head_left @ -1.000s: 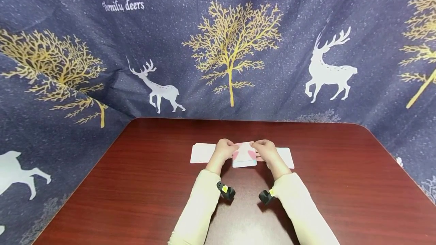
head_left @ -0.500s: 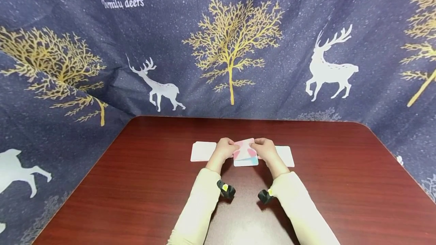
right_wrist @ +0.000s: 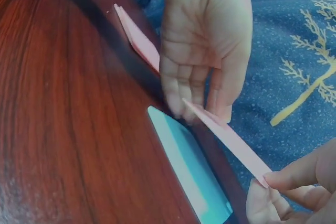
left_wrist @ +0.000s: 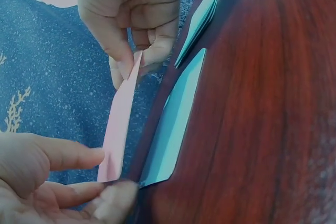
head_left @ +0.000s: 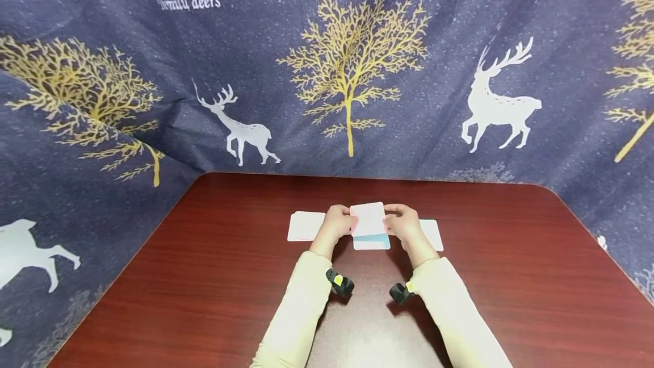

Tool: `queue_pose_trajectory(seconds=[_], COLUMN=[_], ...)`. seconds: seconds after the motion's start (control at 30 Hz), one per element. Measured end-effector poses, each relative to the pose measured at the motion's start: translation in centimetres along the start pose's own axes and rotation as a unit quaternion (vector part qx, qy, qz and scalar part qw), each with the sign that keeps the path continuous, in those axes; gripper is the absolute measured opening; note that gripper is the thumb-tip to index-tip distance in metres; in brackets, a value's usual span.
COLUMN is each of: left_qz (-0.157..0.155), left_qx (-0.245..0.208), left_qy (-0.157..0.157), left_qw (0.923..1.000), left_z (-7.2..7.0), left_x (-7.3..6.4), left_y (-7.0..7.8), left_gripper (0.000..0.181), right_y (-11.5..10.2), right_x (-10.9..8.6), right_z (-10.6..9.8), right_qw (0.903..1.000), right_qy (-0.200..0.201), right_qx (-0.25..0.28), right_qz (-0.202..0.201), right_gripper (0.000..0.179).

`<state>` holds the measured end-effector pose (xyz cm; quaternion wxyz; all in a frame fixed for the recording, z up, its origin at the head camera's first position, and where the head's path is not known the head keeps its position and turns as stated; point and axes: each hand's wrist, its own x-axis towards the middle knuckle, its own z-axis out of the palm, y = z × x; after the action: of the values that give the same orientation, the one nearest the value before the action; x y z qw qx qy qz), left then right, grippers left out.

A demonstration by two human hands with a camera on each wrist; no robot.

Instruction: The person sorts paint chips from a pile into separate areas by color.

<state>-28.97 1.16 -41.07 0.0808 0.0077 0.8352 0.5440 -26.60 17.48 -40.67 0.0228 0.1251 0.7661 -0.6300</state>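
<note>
A pink card [left_wrist: 118, 124], whitish in the head view [head_left: 368, 218], is held between both hands over the table. My left hand [head_left: 337, 221] pinches its left edge between thumb and fingers. At the opposite edge, my right hand [head_left: 403, 224] grips it with thumb and fingertips, which show at the lower right of the right wrist view [right_wrist: 299, 184]. Below the pink card lies a light blue card [head_left: 371, 242] on the tabletop, partly covered in the head view. Seen from the right wrist, the blue card [right_wrist: 184, 156] lies flat, apart from the raised one.
Beside the left hand lies a stack of pale pink cards [head_left: 305, 226]. Another stack, bluish in the left wrist view [left_wrist: 202, 17], lies by the right hand. The dark red wooden table [head_left: 204, 277] meets a blue curtain [head_left: 306, 141] with deer and trees behind.
The pink card has risen and shifted away from the blue card, uncovering more of it. Its face has turned from pink-patterned to plain whitish in the head view. Both hands stay at its sides.
</note>
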Motion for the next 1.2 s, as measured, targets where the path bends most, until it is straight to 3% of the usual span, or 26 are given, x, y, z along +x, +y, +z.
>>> queue_pose_trajectory(seconds=[0.17,0.37,0.6,0.87,1.2], left_qz=[0.015,0.009,0.024,0.025,-0.002], left_qx=[-0.011,-0.073,-0.031,-0.006,0.003], left_qy=[0.015,0.029,0.042,0.049,0.060], left_qw=[0.9997,0.9969,0.9984,0.9984,0.9982], left_z=[-0.6,-2.3,-5.0,-8.0,-10.0], left_x=[-0.1,-0.3,-1.2,-0.8,-0.8], left_y=[0.3,0.7,1.5,0.2,-0.3], left_gripper=[0.039,0.035,0.035,0.036,0.036], right_y=[-0.2,-0.9,-2.7,-3.5,-3.3], right_x=[-0.4,-0.9,-1.4,-1.0,-0.4], right_z=[-0.2,0.5,2.3,5.3,7.9], right_qw=[0.9999,0.9991,0.9978,0.9968,0.9951], right_qy=[-0.013,-0.023,-0.019,-0.029,-0.051], right_qx=[0.008,0.033,0.055,0.072,0.083], right_qz=[-0.005,-0.015,-0.033,-0.018,-0.016], right_gripper=[0.043,0.044,0.044,0.043,0.043])
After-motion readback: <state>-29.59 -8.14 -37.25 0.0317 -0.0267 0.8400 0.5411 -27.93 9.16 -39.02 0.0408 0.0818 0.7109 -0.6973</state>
